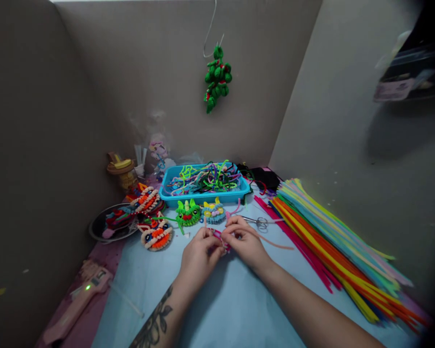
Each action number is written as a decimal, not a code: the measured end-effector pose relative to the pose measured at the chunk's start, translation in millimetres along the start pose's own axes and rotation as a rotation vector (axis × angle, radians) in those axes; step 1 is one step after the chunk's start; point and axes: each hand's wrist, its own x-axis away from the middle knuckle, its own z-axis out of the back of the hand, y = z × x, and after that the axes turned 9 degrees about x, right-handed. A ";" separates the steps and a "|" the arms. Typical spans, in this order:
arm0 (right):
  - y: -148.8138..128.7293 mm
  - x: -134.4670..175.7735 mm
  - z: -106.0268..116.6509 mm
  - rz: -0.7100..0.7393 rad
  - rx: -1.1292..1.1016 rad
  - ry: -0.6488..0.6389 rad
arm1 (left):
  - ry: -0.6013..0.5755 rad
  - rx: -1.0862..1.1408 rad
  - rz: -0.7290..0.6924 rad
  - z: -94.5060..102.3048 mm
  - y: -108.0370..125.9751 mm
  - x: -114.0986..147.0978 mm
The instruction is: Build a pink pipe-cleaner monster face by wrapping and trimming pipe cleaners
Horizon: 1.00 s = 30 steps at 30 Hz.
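Note:
My left hand [200,251] and my right hand [244,241] meet over the middle of the blue mat. Between them is a small pink piece made of pipe cleaner [217,234], pinched by the left fingers and mostly covered by them. The right thumb and fingers are closed on a peach pipe cleaner [275,242], whose long tail runs off to the right. Just beyond the hands sit a green pipe-cleaner animal head [188,213] and a blue one with yellow ears [213,212]. Scissors [259,222] lie past the right hand.
A blue tray [204,197] of tangled pipe cleaners stands behind. Bundles of coloured pipe cleaners [333,246] cover the right side. Orange heads [157,235], a bowl [94,230] and a pink glue gun [79,302] are at left. A green ornament [217,77] hangs overhead.

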 end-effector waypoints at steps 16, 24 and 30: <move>10.2 -11.3 11.1 -0.098 -0.235 -0.073 | -0.066 -0.039 0.012 2.9 2.2 1.6; 14.3 -8.2 11.2 -0.175 -0.171 -0.208 | 0.017 0.038 0.032 2.7 -8.4 -0.5; 3.8 -5.0 9.4 -0.119 -0.003 -0.328 | 0.069 0.101 0.139 2.5 -18.4 -2.3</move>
